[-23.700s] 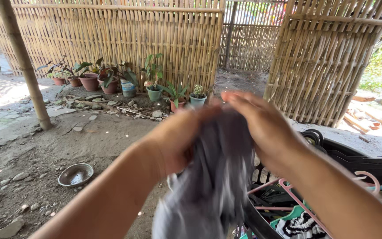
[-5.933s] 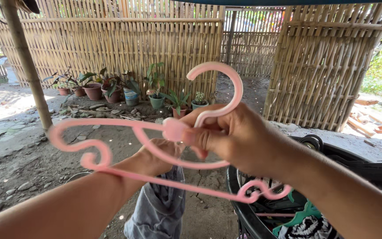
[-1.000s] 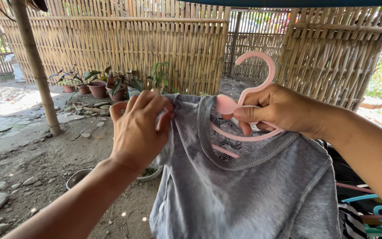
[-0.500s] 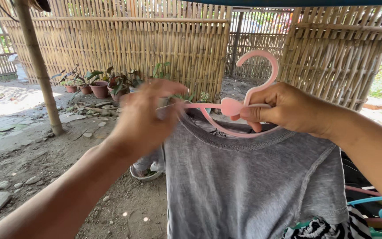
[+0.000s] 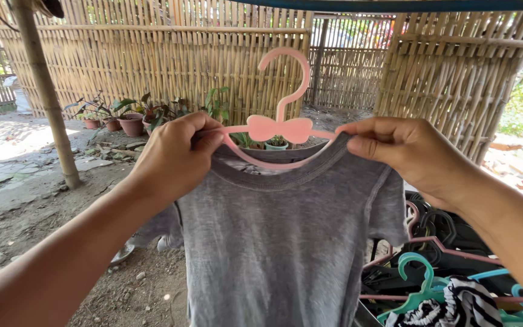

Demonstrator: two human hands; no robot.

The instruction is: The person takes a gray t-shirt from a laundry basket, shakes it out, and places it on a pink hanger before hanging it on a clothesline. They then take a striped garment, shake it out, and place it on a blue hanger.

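A small grey T-shirt (image 5: 279, 236) hangs in front of me on a pink plastic hanger (image 5: 278, 126) with a bow shape under its hook. My left hand (image 5: 174, 154) pinches the shirt's left shoulder and the hanger arm under it. My right hand (image 5: 404, 151) grips the right shoulder of the shirt over the other hanger arm. The shirt's front faces me and its collar sits around the hanger's neck.
A dark basket (image 5: 443, 242) at the lower right holds teal and pink hangers (image 5: 422, 284) and a striped cloth (image 5: 455, 306). A bamboo fence (image 5: 152, 66) stands behind, with potted plants (image 5: 131, 118) at its foot. A wooden post (image 5: 46, 97) rises at the left from the dirt ground.
My right hand has shifted from the hanger's neck to the shirt's right shoulder. The left hand has pulled the left shoulder over the hanger arm, and the shirt now hangs spread out.
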